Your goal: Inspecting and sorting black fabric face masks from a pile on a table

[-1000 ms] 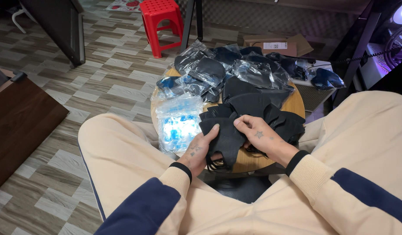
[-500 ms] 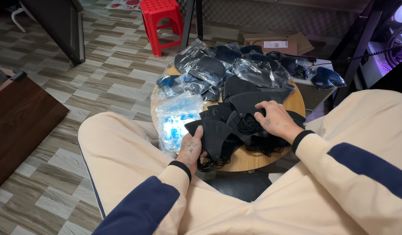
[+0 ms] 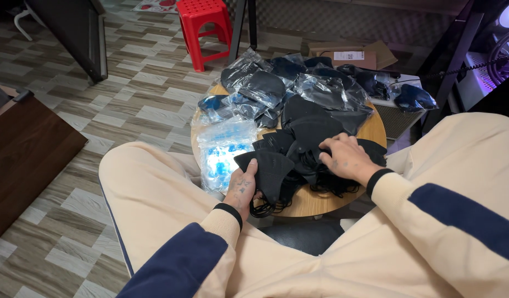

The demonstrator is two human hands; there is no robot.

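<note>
The left hand [image 3: 242, 186] grasps one black face mask [image 3: 271, 171] at its near edge, thumb on top and the other fingers tucked under, at the front of the small round wooden worktop [image 3: 376, 128]. The right hand [image 3: 345, 157] lies palm-down on the loose heap of black masks [image 3: 315, 138] just beside it, fingers spread and pressing rather than clenched; whether a fingertip has hooked a mask underneath cannot be told from this angle. To separate one mask cleanly, it would help to keep the pile pinned flat and draw the held mask sideways, since the thin ear loops [image 3: 265, 208] hang in a tangle over the worktop's edge and could drag neighbours along. The masks look soft, matte and folded to a blunt curve. Behind them lie crinkly clear plastic bags of masks [image 3: 320, 91], glossy and wrinkled, and to the left a clear packet with blue contents [image 3: 221, 152].
</note>
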